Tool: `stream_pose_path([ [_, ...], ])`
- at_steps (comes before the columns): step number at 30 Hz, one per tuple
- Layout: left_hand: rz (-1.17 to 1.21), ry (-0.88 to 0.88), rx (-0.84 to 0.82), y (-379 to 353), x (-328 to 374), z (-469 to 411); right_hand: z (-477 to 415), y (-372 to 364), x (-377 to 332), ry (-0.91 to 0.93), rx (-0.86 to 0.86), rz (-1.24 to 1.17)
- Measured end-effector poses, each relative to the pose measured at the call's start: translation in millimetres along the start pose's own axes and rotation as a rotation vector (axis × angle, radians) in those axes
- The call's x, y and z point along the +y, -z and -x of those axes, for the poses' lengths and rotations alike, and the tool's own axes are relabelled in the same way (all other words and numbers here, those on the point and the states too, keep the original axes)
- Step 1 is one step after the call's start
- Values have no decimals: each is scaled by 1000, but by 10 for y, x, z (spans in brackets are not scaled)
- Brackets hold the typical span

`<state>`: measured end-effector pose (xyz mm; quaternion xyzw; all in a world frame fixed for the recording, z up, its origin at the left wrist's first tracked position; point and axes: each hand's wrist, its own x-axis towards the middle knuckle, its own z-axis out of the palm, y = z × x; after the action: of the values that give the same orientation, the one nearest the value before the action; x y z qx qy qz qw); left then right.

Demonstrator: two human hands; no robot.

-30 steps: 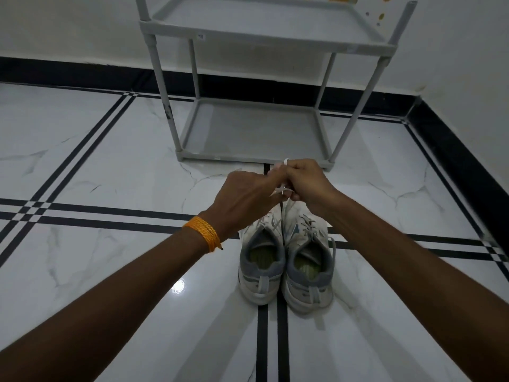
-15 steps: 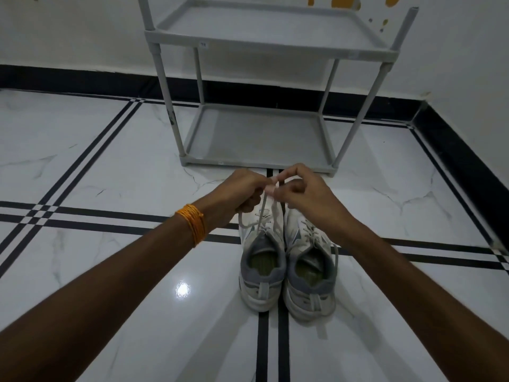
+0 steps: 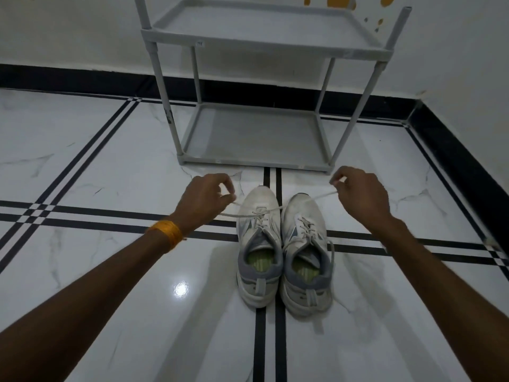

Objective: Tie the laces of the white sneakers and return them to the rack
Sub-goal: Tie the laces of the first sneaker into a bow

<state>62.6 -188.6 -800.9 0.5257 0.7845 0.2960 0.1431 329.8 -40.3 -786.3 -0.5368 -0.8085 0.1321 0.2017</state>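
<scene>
Two white sneakers with grey heels stand side by side on the floor, toes toward the rack. The left sneaker (image 3: 259,230) has its lace (image 3: 297,203) pulled taut sideways, crossed over its tongue. My left hand (image 3: 206,197) pinches one lace end to the left of the shoe. My right hand (image 3: 358,191) pinches the other end, which runs across the toe of the right sneaker (image 3: 305,244). The right sneaker's laces hang loose. The grey shoe rack (image 3: 256,161) stands just beyond the shoes, both shelves bare.
Glossy white marble floor (image 3: 110,299) with black inlay stripes lies all around. A wall with a black skirting (image 3: 454,161) runs along the right side and behind the rack.
My hands were together above the left sneaker holding the lace; they have moved apart to the left and right, drawing the lace tight. The view has shifted slightly.
</scene>
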Motion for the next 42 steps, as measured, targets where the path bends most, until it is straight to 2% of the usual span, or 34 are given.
stream_pose_path([
  [2,-190,-21,33,32,-263,36,55,-73,225,-62,23,174],
  [5,-350,38,9,61,-513,98,193,-184,402,-101,-8,319],
  [8,-577,9,-40,-32,-533,138,309,-330,319,-61,-123,448],
  [10,-632,-46,-100,-127,-491,146,342,-401,211,-4,-181,541],
  [12,-532,-161,-129,-249,-378,167,365,-434,60,88,-149,534],
  [14,-250,-201,-145,-374,-176,241,403,-457,-151,194,-159,252],
  [16,-98,-192,-183,-506,-35,322,468,-474,-381,209,-351,-101],
  [18,-69,-166,-171,-603,-10,363,545,-527,-511,222,-521,-199],
  [21,-32,-134,-109,-641,-43,355,586,-607,-535,223,-475,-209],
  [24,-42,-160,-124,-627,-31,365,548,-607,-502,232,-446,-216],
  [27,-123,-194,-151,-585,-93,345,521,-624,-470,301,-374,-46],
  [30,-275,-235,-221,-560,-162,317,569,-718,-445,309,-396,152],
  [33,-332,-263,-250,-568,-171,337,620,-801,-417,294,-426,221],
  [39,-319,-221,-200,-588,-180,374,627,-764,-432,283,-446,219],
  [42,-235,-136,-201,-519,-165,349,581,-597,-392,240,-497,35],
])
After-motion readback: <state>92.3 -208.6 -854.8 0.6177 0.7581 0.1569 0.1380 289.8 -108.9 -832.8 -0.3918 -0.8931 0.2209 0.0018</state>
